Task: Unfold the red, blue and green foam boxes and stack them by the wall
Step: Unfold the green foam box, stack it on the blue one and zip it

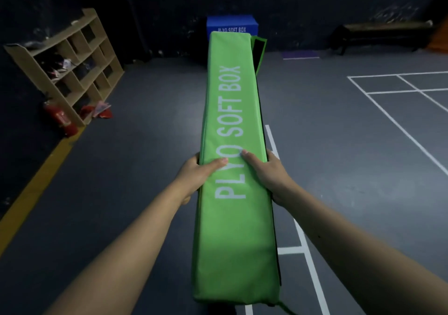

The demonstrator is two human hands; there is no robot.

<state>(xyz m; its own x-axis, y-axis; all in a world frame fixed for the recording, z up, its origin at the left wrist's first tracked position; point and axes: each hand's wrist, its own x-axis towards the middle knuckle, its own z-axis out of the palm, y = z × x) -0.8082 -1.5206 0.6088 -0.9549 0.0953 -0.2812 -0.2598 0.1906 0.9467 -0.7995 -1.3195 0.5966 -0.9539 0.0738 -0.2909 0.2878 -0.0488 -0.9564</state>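
I hold the green foam box point(232, 120) edge-up in front of me; its narrow top face reads "PLYO SOFT BOX" and stretches away from me. My left hand point(196, 179) grips its left side with the thumb on top. My right hand point(266, 176) grips the right side the same way. A green flap with a black strip point(259, 50) hangs off the far right end. The blue foam box point(231, 27) stands unfolded against the dark far wall, straight beyond the green one. No red box is visible.
A wooden cubby shelf point(72, 65) with shoes leans at the left wall, a red fire extinguisher point(60, 118) beside it. A dark bench point(383, 33) stands at the far right. White court lines point(397, 111) and a yellow stripe point(36, 188) mark the grey floor.
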